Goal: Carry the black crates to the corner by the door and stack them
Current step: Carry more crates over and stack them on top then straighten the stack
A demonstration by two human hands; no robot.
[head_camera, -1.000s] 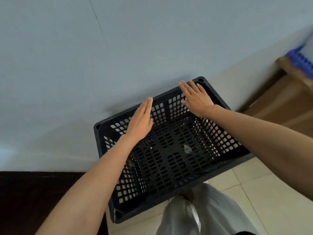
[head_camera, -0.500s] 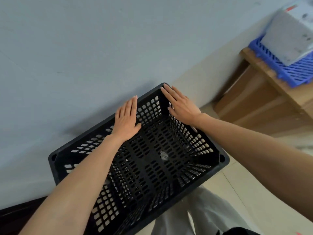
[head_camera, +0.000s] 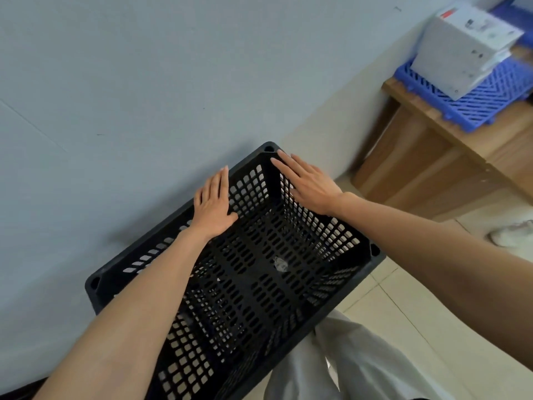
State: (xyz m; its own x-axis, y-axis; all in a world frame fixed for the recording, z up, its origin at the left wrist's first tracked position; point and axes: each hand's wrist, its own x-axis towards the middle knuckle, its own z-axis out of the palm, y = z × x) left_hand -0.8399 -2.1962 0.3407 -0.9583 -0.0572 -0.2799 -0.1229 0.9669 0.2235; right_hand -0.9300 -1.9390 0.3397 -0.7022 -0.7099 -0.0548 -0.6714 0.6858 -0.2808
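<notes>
Both palms lie flat, gripping nothing, left hand and right hand pressing inside the black crate hard against the far wall, which looks light, stiff and best lifted by the rim.

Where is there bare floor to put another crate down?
Bare floor tiles lie right of the black crate, bordered by the wooden cabinet and a white shoe. The cabinet top is crowded: a blue tray bearing a white box.
</notes>
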